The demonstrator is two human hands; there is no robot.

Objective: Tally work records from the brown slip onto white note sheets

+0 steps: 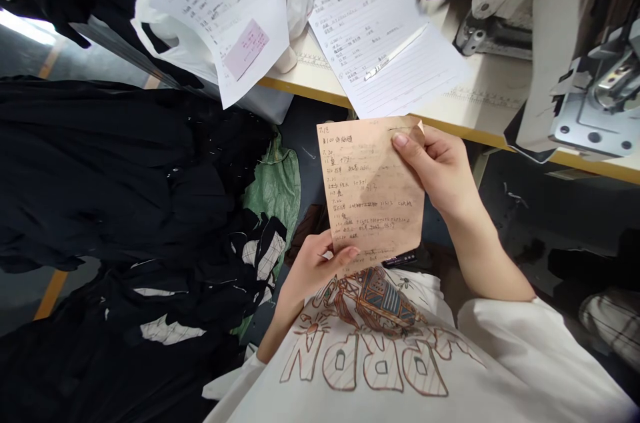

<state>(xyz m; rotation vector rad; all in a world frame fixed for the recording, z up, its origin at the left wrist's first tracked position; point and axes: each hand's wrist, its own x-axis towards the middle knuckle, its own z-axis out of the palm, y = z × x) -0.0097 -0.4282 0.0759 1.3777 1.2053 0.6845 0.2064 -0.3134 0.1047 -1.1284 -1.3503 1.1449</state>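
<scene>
Tan sheet (370,190), thumbs (414,151) in front, fingers (441,143) behind

We looked out from a single camera worn on the person's head, facing forward and steeply down. Nearest to us, along the bottom of the view, was the wearer's own white shirt (430,356). Just beyond it, at close range, we saw the left hand (315,270) and the right hand (440,170), and the sheet (370,190) between them faced us almost squarely. Farther off, the table (493,80) crossed at a slant, with its machine (595,120) cut by the right edge. We viewed dark clothes (110,170) at left from above.
</scene>
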